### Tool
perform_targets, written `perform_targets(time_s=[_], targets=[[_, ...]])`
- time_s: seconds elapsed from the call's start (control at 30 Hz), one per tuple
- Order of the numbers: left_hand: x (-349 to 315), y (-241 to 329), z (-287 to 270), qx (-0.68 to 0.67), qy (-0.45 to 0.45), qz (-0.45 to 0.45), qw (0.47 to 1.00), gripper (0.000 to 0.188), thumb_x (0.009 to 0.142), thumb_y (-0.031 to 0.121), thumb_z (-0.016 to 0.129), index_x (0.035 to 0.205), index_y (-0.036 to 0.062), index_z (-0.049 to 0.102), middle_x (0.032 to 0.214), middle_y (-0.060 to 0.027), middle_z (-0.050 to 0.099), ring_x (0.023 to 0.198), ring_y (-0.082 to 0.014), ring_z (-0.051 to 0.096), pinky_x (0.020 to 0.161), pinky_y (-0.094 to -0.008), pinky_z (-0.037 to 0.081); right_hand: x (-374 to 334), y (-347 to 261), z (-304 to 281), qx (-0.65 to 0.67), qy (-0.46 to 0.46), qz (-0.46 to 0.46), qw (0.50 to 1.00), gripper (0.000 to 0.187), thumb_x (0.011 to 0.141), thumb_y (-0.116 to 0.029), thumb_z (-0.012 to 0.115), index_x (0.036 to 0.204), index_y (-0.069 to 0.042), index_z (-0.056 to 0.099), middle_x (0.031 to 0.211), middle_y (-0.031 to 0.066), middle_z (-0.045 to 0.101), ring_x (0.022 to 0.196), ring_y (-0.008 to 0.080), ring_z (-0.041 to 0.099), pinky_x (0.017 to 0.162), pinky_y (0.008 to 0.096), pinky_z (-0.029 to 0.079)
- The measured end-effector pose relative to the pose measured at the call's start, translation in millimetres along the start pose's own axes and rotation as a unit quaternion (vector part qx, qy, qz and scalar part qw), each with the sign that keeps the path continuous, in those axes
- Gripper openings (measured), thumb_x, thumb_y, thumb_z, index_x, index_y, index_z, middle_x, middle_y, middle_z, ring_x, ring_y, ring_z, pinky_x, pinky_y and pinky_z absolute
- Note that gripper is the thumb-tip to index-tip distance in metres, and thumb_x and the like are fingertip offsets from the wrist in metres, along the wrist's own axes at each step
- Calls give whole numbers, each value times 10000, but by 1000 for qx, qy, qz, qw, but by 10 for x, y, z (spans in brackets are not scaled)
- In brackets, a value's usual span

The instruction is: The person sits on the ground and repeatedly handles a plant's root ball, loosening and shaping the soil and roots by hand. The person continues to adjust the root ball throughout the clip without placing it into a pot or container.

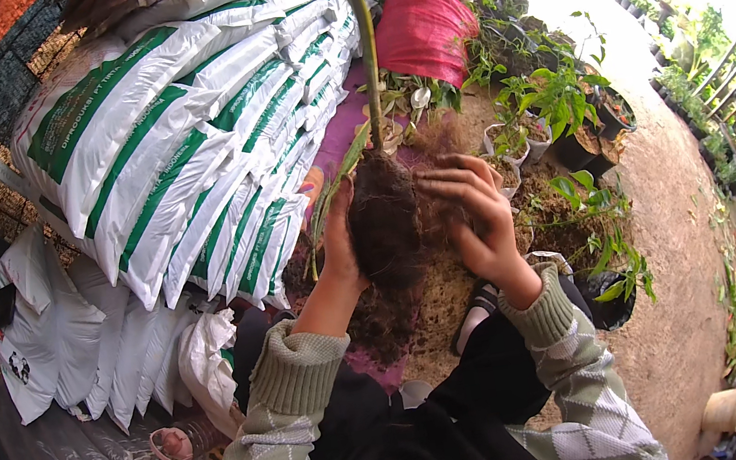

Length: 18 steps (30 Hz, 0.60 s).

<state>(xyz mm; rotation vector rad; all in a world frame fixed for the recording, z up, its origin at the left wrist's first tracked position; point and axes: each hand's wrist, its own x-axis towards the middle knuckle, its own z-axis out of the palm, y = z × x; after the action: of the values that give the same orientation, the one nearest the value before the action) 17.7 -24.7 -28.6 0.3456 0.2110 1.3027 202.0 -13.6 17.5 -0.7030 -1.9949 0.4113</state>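
Note:
Above my lap I see a plant (pixel 366 51) with a long upright green leaf and a dark, rounded root ball (pixel 384 228) matted with fine brown roots. My left hand (pixel 341 238) cups the left side of the root ball, its fingers mostly hidden behind it. On the opposite side my right hand (pixel 478 210) has its fingers bent in against the loose fibrous roots, thumb lower and apart from them. A narrow, partly yellowed leaf (pixel 338 182) slants down beside my left hand. Loose dark root matter (pixel 377 327) shows beneath the ball.
White sacks with green bands (pixel 189 161) are piled high at left, with plain white sacks (pixel 81 327) below. A red sack (pixel 425 34) lies ahead. Potted plants (pixel 557 104) stand at right along a brown path (pixel 667 282). My shoe (pixel 474 314) rests on soil-strewn ground.

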Motion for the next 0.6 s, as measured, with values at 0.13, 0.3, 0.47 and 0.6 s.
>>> perform_targets(time_s=[0.13, 0.3, 0.47, 0.6], targets=[[-21, 30, -8, 57, 18, 4, 998, 405, 894, 337, 609, 1176, 51, 564, 1035, -124, 662, 853, -220, 680, 704, -369, 591, -125, -45, 161, -112, -4, -88, 990, 434, 561, -255, 804, 991, -218, 751, 1282, 30, 583, 1194, 347, 455, 1016, 426, 294], [-25, 41, -70, 110, 46, 1, 993, 394, 860, 276, 656, 1168, 52, 556, 1003, -115, 661, 823, -219, 681, 643, -352, 591, -124, -26, 243, -153, 15, -38, 987, 332, 544, -215, 821, 866, -272, 765, 1399, 68, 480, 1281, 366, 353, 1056, 460, 232], [-23, 85, 17, 105, 93, -14, 990, 432, 832, 197, 681, 1211, 52, 532, 1032, -99, 649, 877, -210, 670, 726, -355, 581, -22, 44, 261, 96, 21, 76, 992, 533, 622, -213, 817, 1130, -191, 656, 1473, 154, 356, 1333, 372, 306, 1094, 475, 232], [10, 17, -4, 132, 56, 63, 988, 520, 794, 123, 719, 1261, 50, 501, 1095, -88, 627, 956, -202, 645, 832, -351, 554, 16, -8, 267, 44, -16, 107, 993, 741, 634, -291, 816, 1298, -159, 516, 1484, 169, 316, 1356, 378, 268, 1099, 508, 208]])
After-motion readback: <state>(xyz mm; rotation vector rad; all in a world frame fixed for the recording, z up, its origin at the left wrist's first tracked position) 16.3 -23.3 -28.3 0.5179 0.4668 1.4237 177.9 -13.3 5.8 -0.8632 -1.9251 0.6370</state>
